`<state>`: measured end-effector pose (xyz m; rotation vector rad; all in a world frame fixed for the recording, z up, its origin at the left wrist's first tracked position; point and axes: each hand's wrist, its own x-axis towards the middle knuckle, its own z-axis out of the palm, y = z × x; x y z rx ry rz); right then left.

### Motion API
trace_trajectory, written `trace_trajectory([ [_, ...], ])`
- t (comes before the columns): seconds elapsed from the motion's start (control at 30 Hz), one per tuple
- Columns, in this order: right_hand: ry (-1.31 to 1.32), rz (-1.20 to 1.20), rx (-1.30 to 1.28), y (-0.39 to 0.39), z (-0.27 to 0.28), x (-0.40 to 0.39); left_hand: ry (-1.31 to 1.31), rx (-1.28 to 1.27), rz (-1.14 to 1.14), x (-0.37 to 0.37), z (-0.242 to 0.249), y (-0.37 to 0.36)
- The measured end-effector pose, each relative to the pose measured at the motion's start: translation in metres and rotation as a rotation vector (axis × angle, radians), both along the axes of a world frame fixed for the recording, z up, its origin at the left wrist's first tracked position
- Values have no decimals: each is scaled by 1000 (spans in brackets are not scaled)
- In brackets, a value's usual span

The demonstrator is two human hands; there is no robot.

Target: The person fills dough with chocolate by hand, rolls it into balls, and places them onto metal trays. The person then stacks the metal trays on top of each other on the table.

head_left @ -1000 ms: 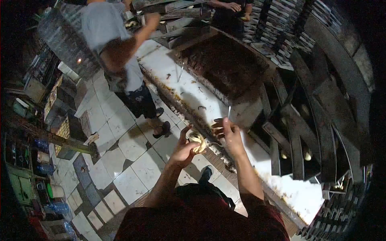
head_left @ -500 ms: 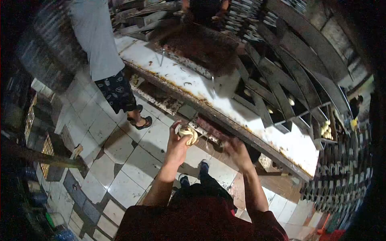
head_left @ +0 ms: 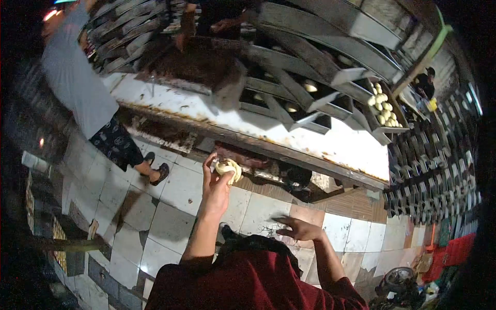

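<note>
A pale yellow, twisted piece of dough (head_left: 229, 170) is in my left hand (head_left: 214, 195), held between thumb and fingers in front of the table's near edge. Its folded strands show, though part of it is behind my thumb. My right hand (head_left: 299, 229) hangs lower and to the right, above the tiled floor, with its fingers apart and nothing in them. It is well away from the dough and the table.
A white-topped table (head_left: 330, 147) with a rusty edge crosses ahead. Dark metal trays (head_left: 299, 124) are stacked on it, and one tray (head_left: 403, 127) holds several pale dough pieces. One person (head_left: 82, 88) stands at left, another behind the table (head_left: 222, 23). A red crate (head_left: 460, 253) lies right.
My view has turned to the right. My right hand has dropped from near the table's edge down toward my body; my left hand still holds the dough.
</note>
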<state>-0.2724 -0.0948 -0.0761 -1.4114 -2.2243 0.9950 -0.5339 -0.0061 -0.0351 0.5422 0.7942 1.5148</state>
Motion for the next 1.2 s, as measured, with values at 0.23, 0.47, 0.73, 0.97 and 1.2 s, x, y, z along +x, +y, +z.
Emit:
trace_trajectory([
  [0.23, 467, -826, -16, -20, 48, 110, 273, 137, -587, 140, 10, -46],
  [0.47, 494, -156, -494, -9, 78, 168, 335, 132, -1056, 225, 16, -81],
  [0.73, 512, -74, 130, -6, 57, 147, 260, -186, -764, 217, -4, -83],
  [0.97, -194, -93, 772, 3, 43, 65, -356, -433, -790, 161, -7, -43],
  [1.2, 317, -295, 77, 43, 82, 20, 210, 50, -847, 104, -16, -13],
])
